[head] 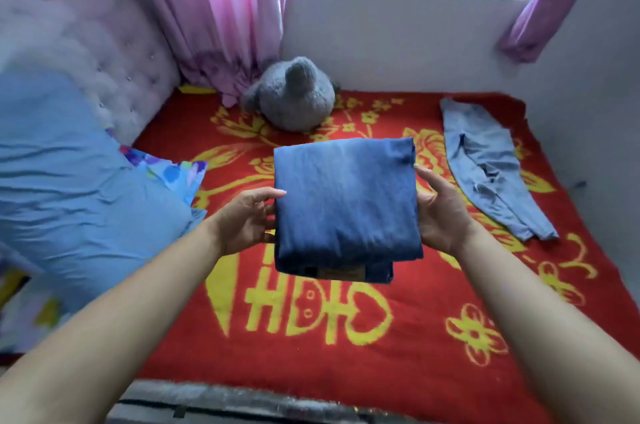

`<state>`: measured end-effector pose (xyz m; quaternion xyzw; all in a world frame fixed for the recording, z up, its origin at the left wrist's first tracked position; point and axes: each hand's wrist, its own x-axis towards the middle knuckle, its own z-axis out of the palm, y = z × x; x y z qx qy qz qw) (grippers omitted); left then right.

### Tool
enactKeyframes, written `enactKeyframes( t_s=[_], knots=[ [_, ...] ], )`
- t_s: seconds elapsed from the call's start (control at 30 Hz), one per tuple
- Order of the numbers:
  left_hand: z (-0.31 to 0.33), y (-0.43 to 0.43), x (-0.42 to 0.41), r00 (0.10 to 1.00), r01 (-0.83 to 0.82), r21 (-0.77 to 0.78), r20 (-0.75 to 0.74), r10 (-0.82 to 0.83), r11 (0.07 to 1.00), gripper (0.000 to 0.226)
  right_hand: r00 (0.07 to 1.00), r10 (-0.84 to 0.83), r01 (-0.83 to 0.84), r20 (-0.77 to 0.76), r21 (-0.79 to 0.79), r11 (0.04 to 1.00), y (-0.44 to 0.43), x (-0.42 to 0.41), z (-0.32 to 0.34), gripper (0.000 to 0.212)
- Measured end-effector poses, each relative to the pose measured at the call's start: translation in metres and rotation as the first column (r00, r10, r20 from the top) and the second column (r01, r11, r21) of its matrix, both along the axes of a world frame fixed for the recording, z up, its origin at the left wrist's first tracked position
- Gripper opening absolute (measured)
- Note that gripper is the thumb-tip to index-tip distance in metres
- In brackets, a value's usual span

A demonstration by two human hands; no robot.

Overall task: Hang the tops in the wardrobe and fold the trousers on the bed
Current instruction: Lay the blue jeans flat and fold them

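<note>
Step in hand: judged from the scene, setting the folded jeans (346,202) down on the bed as a finished piece.
Folded jeans: a dark denim square, held in the air above the middle of the red and yellow blanket (346,337), not touching it; the waistband patch (341,273) shows at the near edge.
Left hand (247,219): grips the bundle's left edge, thumb on top and fingers reaching underneath.
Right hand (438,212): grips the right edge the same way, thumb at the far corner; the fingers below are hidden.
Doing it well: the person should keep both grips level so the layers do not slide, lower the bundle flat, and draw the fingers out sideways last so the under-fold stays tucked.
Where to place: probably bare blanket near the centre, well apart from the light-blue trousers (491,174), which need room to be spread.
Light-blue trousers: lying unfolded and rumpled on the right side of the bed, apparently next to fold.
Risk: the near layers sit slightly uneven and could splay if dropped.
</note>
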<state>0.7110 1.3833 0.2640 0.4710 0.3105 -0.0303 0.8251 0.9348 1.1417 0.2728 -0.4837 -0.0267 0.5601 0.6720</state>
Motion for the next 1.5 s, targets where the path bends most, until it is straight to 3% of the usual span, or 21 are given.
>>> enactKeyframes(
  t_s=[0.1,0.23,0.3,0.47,0.63,0.7,0.8,0.97,1.13,1.23,1.37,1.5],
  knots=[
    [0.04,-0.017,-0.038,0.99,-0.106,0.057,0.095,0.1,0.993,0.008,0.992,0.12,-0.123,0.049,0.082,0.989,-0.001,-0.011,0.032,0.041],
    [0.061,-0.065,-0.096,0.943,-0.292,0.19,0.222,0.249,0.937,0.048,0.95,0.289,-0.308,0.114,0.206,0.929,-0.003,-0.028,0.06,0.03],
    [0.062,-0.099,-0.125,0.909,-0.397,0.25,0.237,0.342,0.883,0.063,0.918,0.372,-0.396,0.136,0.292,0.871,-0.002,-0.04,0.064,0.043],
    [0.071,-0.184,-0.203,0.77,-0.638,0.286,0.211,0.602,0.715,0.068,0.808,0.584,-0.575,0.08,0.328,0.75,0.002,-0.092,0.071,0.045],
    [0.094,-0.266,-0.303,0.661,-0.747,0.292,0.229,0.715,0.597,0.081,0.637,0.763,-0.747,0.109,0.331,0.576,-0.002,-0.181,0.081,0.044],
    [0.101,-0.298,-0.342,0.605,-0.79,0.3,0.236,0.761,0.535,0.079,0.628,0.763,-0.76,0.155,0.334,0.558,-0.007,-0.226,0.084,0.052],
    [0.11,-0.344,-0.394,0.482,-0.855,0.336,0.232,0.845,0.395,0.077,0.661,0.718,-0.748,0.217,0.255,0.612,-0.019,-0.291,0.085,0.065],
    [0.117,-0.426,-0.481,0.331,-0.904,0.365,0.261,0.907,0.224,0.064,0.479,0.759,-0.876,0.441,0.181,0.448,-0.066,-0.399,0.097,0.028],
    [0.117,-0.532,-0.584,0.167,-0.945,0.321,0.298,0.94,0.066,0.076,0.413,0.831,-0.911,0.371,0.153,0.384,-0.136,-0.52,0.117,0.032],
    [0.123,-0.594,-0.641,0.085,-0.955,0.298,0.302,0.949,-0.01,0.076,0.309,0.92,-0.949,0.241,0.14,0.282,-0.177,-0.585,0.133,0.053],
    [0.135,-0.658,-0.701,-0.068,-0.975,0.182,0.29,0.955,-0.125,0.05,0.172,0.948,-0.981,0.266,0.131,0.141,-0.221,-0.656,0.147,0.075],
    [0.15,-0.695,-0.747,-0.131,-0.982,0.088,0.319,0.939,-0.167,0.034,0.138,0.924,-0.989,0.356,0.097,0.11,-0.247,-0.715,0.164,0.077]
  ],
)
